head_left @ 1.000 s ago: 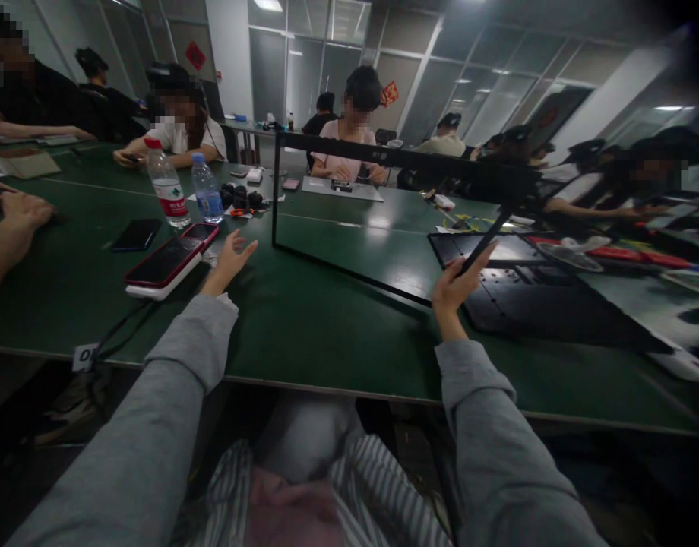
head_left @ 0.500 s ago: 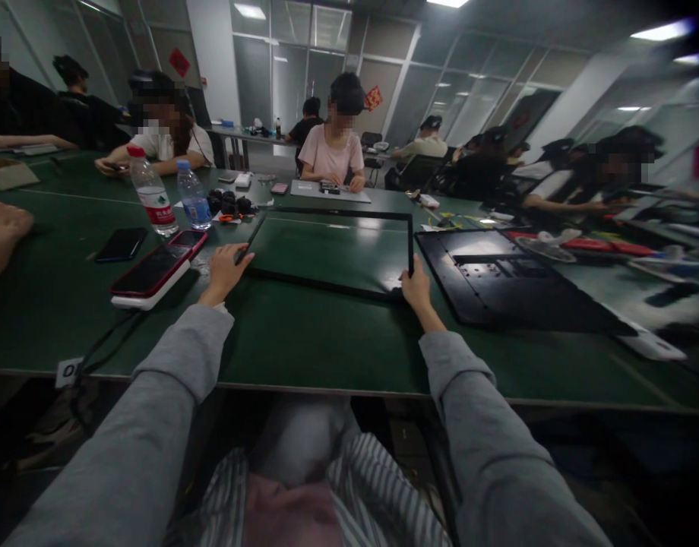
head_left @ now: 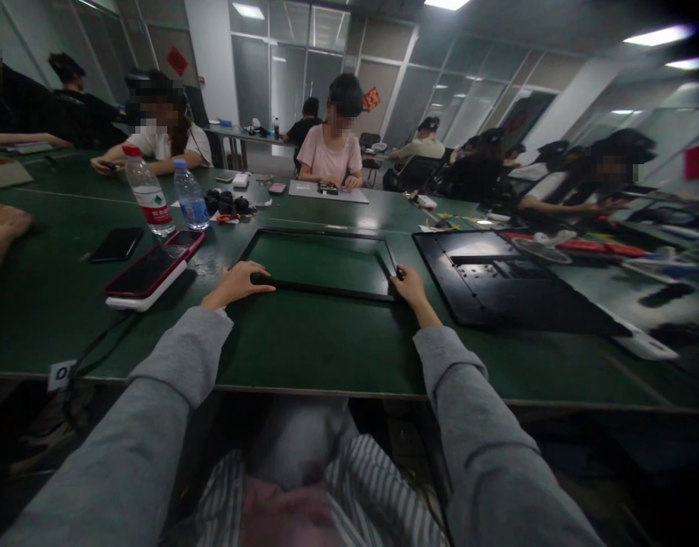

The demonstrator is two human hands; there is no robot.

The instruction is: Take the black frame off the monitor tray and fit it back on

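- So, hands first: my right hand [head_left: 409, 285] is pinching a thin black frame [head_left: 327, 290] by its right side, close to the near corner. My left hand [head_left: 241, 282] has thumb and fingers parted around the near left corner, but from my end I can't tell if it's actually gripping.
- Biggest thing on my feed is the green desk [head_left: 327, 346], running right across in front of me.
- Over on the far side I see a person in a pink top [head_left: 330, 152], head down, both hands near a small dark item on a light board.
- Then a big black panel [head_left: 514, 296], lying on the desk just right of the frame.
- The frame itself sits in front of me between both hands, at desk level or barely above; can't tell which.
- Left of it I've got a red-edged phone [head_left: 150, 266] on a white block [head_left: 156, 292].
- Two bottles stand behind that, one red-capped [head_left: 149, 194], one smaller and blue-capped [head_left: 191, 199].
- Smallest: a dark phone [head_left: 117, 245], lying flat beside the red-edged one.
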